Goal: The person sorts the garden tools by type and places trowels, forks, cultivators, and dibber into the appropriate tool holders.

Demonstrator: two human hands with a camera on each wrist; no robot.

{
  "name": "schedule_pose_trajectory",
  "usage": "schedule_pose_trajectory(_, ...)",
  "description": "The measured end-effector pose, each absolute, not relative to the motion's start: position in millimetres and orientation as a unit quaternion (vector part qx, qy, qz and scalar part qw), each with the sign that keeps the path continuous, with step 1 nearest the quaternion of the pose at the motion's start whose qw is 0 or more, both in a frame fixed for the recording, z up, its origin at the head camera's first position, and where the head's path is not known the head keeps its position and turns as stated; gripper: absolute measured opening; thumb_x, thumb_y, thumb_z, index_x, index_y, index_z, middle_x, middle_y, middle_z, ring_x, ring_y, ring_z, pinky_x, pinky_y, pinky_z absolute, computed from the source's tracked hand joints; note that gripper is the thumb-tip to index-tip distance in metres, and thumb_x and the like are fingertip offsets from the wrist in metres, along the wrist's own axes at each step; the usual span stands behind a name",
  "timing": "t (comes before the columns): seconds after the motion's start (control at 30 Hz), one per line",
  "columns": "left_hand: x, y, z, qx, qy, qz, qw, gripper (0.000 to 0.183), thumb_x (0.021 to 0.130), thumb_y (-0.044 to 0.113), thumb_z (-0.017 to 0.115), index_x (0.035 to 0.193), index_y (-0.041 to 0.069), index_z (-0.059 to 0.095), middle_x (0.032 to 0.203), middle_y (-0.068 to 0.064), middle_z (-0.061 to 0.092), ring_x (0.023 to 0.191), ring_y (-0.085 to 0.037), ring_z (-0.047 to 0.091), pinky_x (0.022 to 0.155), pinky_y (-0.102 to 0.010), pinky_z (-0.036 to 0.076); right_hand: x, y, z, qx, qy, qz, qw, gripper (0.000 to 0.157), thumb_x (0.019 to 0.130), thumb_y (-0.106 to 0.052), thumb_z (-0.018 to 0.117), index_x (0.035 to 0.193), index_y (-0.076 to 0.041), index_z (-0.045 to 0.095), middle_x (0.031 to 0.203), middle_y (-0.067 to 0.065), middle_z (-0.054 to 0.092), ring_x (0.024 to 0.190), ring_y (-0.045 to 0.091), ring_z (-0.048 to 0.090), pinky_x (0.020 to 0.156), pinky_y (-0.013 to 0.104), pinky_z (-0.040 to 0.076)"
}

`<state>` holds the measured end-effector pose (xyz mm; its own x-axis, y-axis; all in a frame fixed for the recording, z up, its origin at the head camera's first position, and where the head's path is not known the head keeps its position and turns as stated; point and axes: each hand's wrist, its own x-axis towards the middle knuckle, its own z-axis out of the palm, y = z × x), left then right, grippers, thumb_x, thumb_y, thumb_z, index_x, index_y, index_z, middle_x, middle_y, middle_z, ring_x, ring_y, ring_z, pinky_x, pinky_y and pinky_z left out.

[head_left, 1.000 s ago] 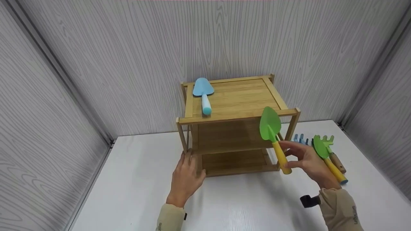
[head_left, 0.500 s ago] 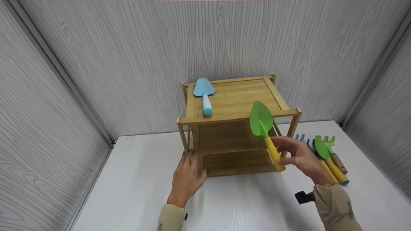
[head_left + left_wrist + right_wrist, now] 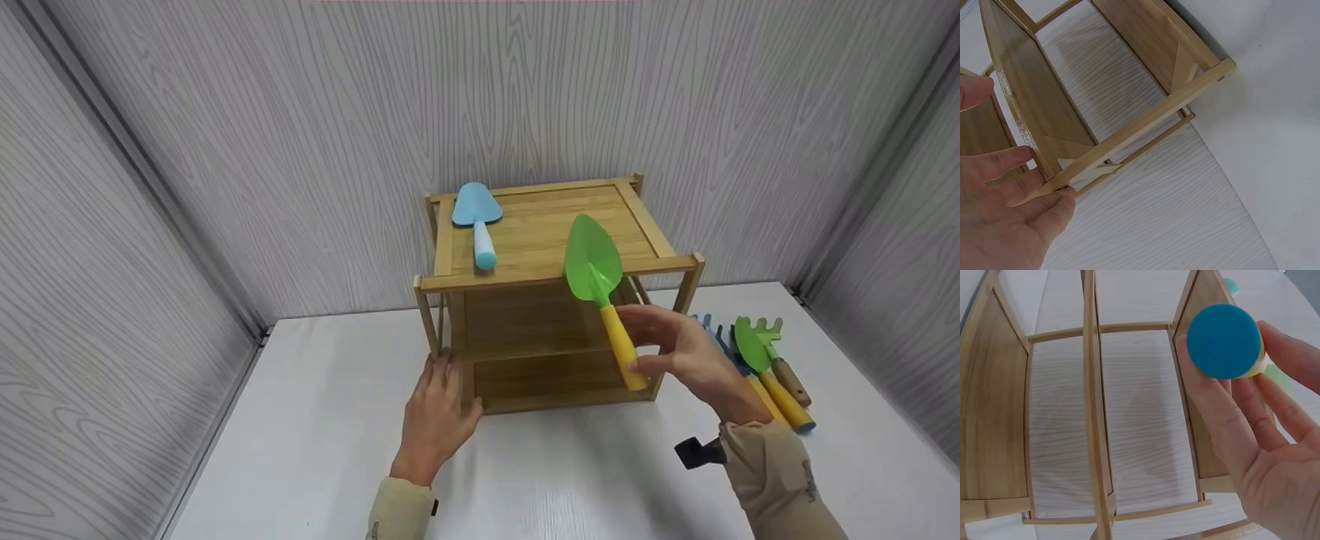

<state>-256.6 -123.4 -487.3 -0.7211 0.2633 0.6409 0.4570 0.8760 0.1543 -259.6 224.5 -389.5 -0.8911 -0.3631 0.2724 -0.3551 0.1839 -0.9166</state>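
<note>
My right hand (image 3: 690, 360) pinches the yellow handle of a green hand trowel (image 3: 594, 259), its blade pointing up in front of the rack's top right part. The handle's blue end cap (image 3: 1223, 341) faces the right wrist camera. A three-tier wooden rack (image 3: 555, 274) stands before me. My left hand (image 3: 439, 416) touches its front left leg with fairly straight fingers. In the left wrist view, fingertips (image 3: 1061, 197) rest at the leg beside a shelf edge, with the thumb apart. On the top shelf's left side lies a light blue trowel (image 3: 478, 214), handle towards me.
Several garden tools lie on the white table (image 3: 337, 390) right of the rack, among them another green trowel (image 3: 752, 345), a green rake (image 3: 771, 337) with a brown handle and a blue fork (image 3: 705, 322), partly behind my right hand. Grey wood-grain panels (image 3: 375, 112) enclose the table.
My right hand has moved left and slightly up with the green trowel, whose blade now overlaps the rack's top shelf. The left hand stays at the rack's leg.
</note>
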Motion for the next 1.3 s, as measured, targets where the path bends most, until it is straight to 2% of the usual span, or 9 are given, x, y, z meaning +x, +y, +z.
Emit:
schedule_pose_trajectory(0.37,-257.5,-123.6,-487.9,-0.197,-0.914,-0.152,0.319,0.060,0.083,0.021,0.078,0.129,-0.011,0.058,0.134,-0.027,0.056,0.122,-0.048,0.056,0.092,-0.048,0.056,-258.3,210.6,-375.4,-0.211,0.776,-0.594,0.022,0.064,0.079,0.009,0.072,0.141,0.005,0.054,0.117,0.020,0.065,0.100,0.026,0.064,0.083,0.031,0.056)
schedule_pose_trajectory(0.6,-257.6,-123.2,-487.2,-0.196,-0.915,-0.149,0.318,0.061,0.083,0.021,0.079,0.129,-0.011,0.057,0.134,-0.027,0.056,0.122,-0.048,0.056,0.093,-0.048,0.055,-260.1,203.0,-364.0,-0.209,0.764,-0.610,0.038,0.064,0.083,0.007,0.071,0.143,0.006,0.050,0.124,0.020,0.063,0.101,0.025,0.063,0.079,0.032,0.059)
schedule_pose_trajectory(0.83,-256.6,-123.0,-486.6,-0.192,-0.917,-0.150,0.315,0.058,0.083,0.022,0.078,0.127,-0.011,0.059,0.134,-0.027,0.056,0.122,-0.049,0.056,0.090,-0.048,0.056,-264.5,193.7,-352.6,-0.197,0.752,-0.627,0.052,0.064,0.086,0.007,0.070,0.145,0.009,0.046,0.124,0.019,0.062,0.100,0.023,0.063,0.075,0.031,0.060)
schedule_pose_trajectory(1.07,-255.4,-122.9,-487.2,-0.191,-0.917,-0.146,0.317,0.056,0.083,0.024,0.078,0.125,-0.010,0.061,0.133,-0.027,0.057,0.120,-0.047,0.057,0.090,-0.047,0.057,-269.3,187.6,-343.3,-0.174,0.744,-0.640,0.076,0.067,0.087,0.006,0.068,0.148,0.008,0.041,0.131,0.022,0.056,0.105,0.024,0.060,0.078,0.029,0.059)
schedule_pose_trajectory(1.3,-255.9,-123.3,-487.3,-0.192,-0.917,-0.147,0.318,0.056,0.083,0.023,0.079,0.126,-0.009,0.060,0.133,-0.027,0.058,0.119,-0.047,0.058,0.090,-0.048,0.057,-270.9,185.6,-330.4,-0.139,0.736,-0.654,0.105,0.068,0.091,-0.002,0.070,0.152,0.003,0.039,0.141,0.022,0.050,0.110,0.023,0.059,0.083,0.033,0.059)
